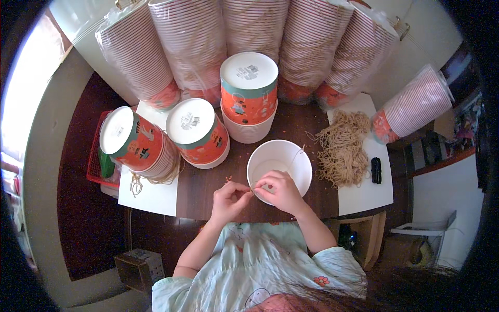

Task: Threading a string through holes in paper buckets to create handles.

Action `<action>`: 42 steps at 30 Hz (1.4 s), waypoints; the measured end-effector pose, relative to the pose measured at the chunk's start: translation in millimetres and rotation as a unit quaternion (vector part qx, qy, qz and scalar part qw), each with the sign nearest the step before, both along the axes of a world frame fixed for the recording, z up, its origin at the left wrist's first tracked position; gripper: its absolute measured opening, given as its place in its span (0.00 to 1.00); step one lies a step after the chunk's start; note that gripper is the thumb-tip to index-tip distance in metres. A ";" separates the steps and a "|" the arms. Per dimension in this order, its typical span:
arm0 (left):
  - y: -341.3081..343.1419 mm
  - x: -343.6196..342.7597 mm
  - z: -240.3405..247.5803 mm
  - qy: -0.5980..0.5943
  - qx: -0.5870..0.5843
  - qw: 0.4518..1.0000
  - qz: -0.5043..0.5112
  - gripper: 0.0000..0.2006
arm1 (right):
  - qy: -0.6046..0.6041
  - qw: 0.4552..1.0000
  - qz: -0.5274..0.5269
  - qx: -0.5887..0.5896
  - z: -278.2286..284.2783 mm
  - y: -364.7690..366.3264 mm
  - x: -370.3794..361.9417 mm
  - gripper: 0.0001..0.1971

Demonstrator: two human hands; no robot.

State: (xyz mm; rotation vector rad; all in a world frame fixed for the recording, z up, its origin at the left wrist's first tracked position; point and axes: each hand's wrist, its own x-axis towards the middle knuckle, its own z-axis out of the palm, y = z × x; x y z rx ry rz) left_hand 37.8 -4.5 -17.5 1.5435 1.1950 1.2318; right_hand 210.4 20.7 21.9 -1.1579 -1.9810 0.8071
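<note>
Left hand [231, 200] and right hand [281, 189] pinch closed at the white paper bucket [280, 157]; I cannot tell on what. Tangled twine [343, 151] lies right of it.

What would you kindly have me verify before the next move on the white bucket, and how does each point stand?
1. White bucket mouth up: ok.
2. Left hand and right hand together at its near rim: ok, fingertips pinched.
3. Cord piece between them knotted: cannot tell, too small.
4. Cord strand present at the far-right rim: ok; its fastening is unclear.
5. Cord heap untangled: not ok, strands lie jumbled.
6. Nearest upside-down orange bucket stack apart from the white bucket: ok.
</note>
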 end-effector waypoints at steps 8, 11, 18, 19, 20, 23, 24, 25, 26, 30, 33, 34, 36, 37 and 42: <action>2.4 -0.4 10.3 0.001 -0.113 0.993 -0.031 0.06 | -0.001 1.000 -0.001 -0.018 -2.9 -0.4 0.2 0.05; 2.6 -1.6 11.4 0.015 -0.105 0.994 -0.038 0.05 | 0.003 1.000 -0.002 -0.027 -3.3 -0.3 0.1 0.05; 3.0 -2.6 9.2 -0.167 -0.199 0.961 -0.099 0.03 | 0.002 0.999 0.002 -0.032 5.4 -1.5 0.0 0.07; 2.9 -2.8 10.1 -0.167 -0.198 0.961 -0.099 0.03 | 0.009 0.999 -0.001 -0.053 8.6 -2.1 -0.2 0.08; 2.8 -3.0 12.2 -0.223 -0.248 0.936 -0.111 0.03 | 0.009 0.999 -0.001 -0.053 9.5 -3.0 0.3 0.08; 4.2 -7.0 14.3 -0.310 -0.337 0.879 -0.135 0.03 | 0.120 0.975 -0.008 -0.187 9.7 -6.5 2.5 0.10; 4.4 -8.2 14.4 -0.343 -0.377 0.848 -0.145 0.03 | 0.134 0.975 0.005 -0.175 8.9 -7.1 2.8 0.10; 4.5 -7.8 14.3 -0.343 -0.377 0.848 -0.146 0.03 | 0.148 0.975 0.017 -0.163 9.0 -7.1 3.0 0.10; 4.4 -7.3 13.8 -0.367 -0.385 0.832 -0.155 0.03 | 0.147 0.976 0.017 -0.162 9.8 -6.6 3.0 0.10; 6.1 -5.8 21.3 -0.370 -0.409 0.819 -0.160 0.03 | 0.104 0.993 0.054 -0.008 12.7 -5.4 0.3 0.09; 6.1 -4.3 20.5 -0.362 -0.411 0.824 -0.145 0.03 | 0.104 0.993 0.046 0.042 6.6 -5.1 -2.0 0.07; 6.3 -4.7 21.6 -0.362 -0.411 0.824 -0.145 0.03 | 0.105 0.992 0.037 0.062 3.8 -4.9 -2.4 0.06; 7.0 -5.6 24.8 -0.389 -0.417 0.808 -0.145 0.05 | 0.101 0.994 0.023 0.032 3.7 -5.3 -1.4 0.05; 7.0 -5.5 24.6 -0.389 -0.417 0.808 -0.146 0.05 | 0.098 0.995 0.009 0.002 4.0 -5.3 -0.8 0.05; 1.4 -5.3 11.9 -0.090 -0.099 0.983 -0.127 0.08 | 0.113 0.993 0.005 -0.015 3.8 -3.0 0.5 0.03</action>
